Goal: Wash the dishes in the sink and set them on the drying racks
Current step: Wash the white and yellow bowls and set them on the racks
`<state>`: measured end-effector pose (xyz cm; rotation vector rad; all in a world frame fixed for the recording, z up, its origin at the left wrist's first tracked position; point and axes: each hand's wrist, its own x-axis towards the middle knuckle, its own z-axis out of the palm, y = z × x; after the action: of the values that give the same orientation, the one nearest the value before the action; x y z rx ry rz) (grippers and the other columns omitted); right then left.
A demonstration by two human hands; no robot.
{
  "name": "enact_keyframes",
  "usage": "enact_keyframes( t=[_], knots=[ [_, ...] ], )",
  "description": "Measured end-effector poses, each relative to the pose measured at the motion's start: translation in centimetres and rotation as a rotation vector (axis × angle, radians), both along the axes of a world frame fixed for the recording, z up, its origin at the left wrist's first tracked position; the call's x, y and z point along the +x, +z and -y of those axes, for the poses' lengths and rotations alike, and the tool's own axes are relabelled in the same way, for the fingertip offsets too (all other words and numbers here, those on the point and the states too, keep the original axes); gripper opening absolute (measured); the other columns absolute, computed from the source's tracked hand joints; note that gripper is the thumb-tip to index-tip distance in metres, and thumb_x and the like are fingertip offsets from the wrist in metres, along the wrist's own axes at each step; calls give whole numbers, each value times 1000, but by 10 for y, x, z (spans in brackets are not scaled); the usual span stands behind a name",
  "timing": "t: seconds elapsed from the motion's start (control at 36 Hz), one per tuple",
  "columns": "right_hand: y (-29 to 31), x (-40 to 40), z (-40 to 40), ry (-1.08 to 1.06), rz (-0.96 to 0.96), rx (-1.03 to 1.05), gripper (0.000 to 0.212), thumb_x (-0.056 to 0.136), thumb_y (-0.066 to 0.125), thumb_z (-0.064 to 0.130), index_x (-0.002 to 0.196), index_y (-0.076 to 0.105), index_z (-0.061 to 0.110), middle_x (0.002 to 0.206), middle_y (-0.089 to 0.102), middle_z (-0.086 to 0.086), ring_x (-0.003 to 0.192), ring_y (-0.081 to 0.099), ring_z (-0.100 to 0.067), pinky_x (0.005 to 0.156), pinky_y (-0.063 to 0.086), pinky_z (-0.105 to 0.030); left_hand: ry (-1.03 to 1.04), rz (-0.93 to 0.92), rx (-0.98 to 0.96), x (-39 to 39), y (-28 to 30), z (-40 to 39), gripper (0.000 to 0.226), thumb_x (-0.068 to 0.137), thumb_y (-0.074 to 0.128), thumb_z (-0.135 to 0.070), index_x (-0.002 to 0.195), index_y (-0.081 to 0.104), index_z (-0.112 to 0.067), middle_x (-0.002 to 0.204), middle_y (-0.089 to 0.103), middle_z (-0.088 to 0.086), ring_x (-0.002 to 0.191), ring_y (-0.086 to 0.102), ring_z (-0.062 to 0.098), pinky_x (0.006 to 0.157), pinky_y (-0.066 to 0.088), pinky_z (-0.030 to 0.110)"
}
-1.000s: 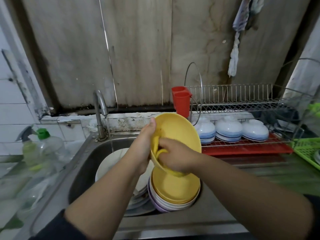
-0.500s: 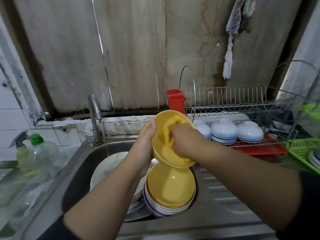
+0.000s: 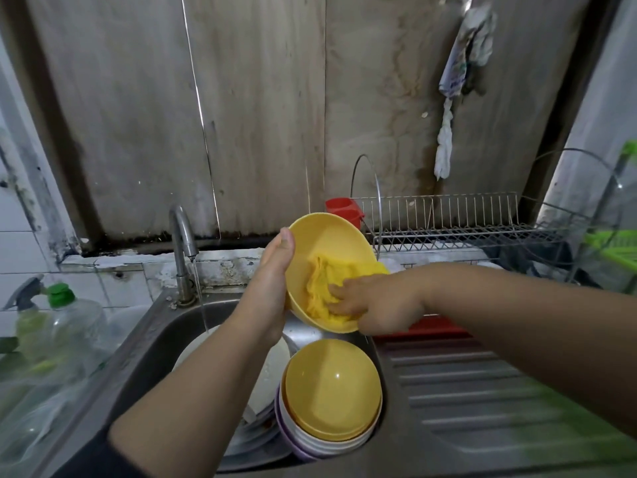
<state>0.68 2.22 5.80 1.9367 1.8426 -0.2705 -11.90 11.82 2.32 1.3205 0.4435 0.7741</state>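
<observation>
**Bowl tilted over sink, cloth inside**

Bowl (image 3: 320, 250) is held above the sink (image 3: 151, 339), tipped on edge: opening faces right and toward the camera, rim plane near vertical, top rim leaning back to the wall. It hangs directly over the stack (image 3: 331, 398) of bowls in the sink, not touching it.

Versus 0.5 s ago: right hand has dropped from the upper rim to the lower inside wall, and the cloth (image 3: 327, 288) now lies spread across the bowl's inside instead of bunched at the top. Bowl tilt roughly unchanged.

Left hand (image 3: 272, 288) grips the bowl's left edge, thumb up along the rim, palm behind the outer wall, forearm rising from lower left. Right hand (image 3: 375, 305) presses the cloth into the bowl, fingers curled on it, forearm coming in level from the right.

Tap (image 3: 182, 243) is running a thin stream into the sink. Rack (image 3: 448, 219) sits behind the right arm.
</observation>
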Motion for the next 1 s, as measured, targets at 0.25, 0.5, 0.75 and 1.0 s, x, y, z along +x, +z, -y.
enact_keyframes(
  t=[0.25,0.5,0.75,1.0],
  knots=[
    [11,34,19,411,618,329,92,77,74,37,149,16,38,158,-12,-8,144,-9,-34,114,2,-54,-206,-121,-21,-5,23,-16,69,77,40,-63,121,59,-14,114,68,14,107,64,33,95,47,51],
    [-42,-13,8,76,-243,773,44,85,66,32,128,56,29,121,64,0,108,59,-26,87,44,-35,19,150,-291,16,-6,6,67,79,51,-61,132,49,-21,119,63,11,103,63,31,79,53,45],
    [-12,37,9,541,230,618,40,78,56,14,111,69,31,108,70,9,86,63,-22,72,41,-35,-102,8,-236,-2,10,-15,42,90,45,-48,114,61,-18,86,74,7,81,66,27,69,49,38],
    [-29,11,-3,53,-459,689,35,83,65,13,115,62,26,104,66,-2,95,58,-24,80,45,-32,-43,110,-130,17,2,-1,83,71,67,-56,143,32,-32,135,51,4,116,55,30,95,47,50]
  ],
)
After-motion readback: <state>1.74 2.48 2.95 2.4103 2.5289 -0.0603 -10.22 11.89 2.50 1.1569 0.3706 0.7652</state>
